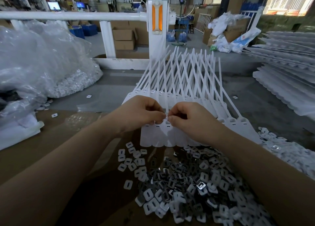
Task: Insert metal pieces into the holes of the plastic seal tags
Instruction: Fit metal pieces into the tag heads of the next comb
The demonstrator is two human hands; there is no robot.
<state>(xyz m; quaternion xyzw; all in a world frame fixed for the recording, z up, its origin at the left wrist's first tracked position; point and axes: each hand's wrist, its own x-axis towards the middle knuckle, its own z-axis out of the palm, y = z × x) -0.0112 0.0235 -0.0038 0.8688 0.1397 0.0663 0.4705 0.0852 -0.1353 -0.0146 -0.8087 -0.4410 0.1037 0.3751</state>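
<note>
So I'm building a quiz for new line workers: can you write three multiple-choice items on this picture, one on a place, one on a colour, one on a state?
1. Where is the loose pile of small metal pieces?
A near the camera, below the hands
B on the white railing
C inside a box

2. What colour are the long plastic seal tags?
A blue
B white
C orange

3. What are the hands doing?
A resting flat
B pinching a small piece together
C holding a bag

A: the pile lies in the foreground. B: the strips are white. B: left hand and right hand meet fingertips over the tags.

2 bare forearms, no sleeves, gloves, rings or watch on the left hand (139,112) or right hand (188,117)
</note>
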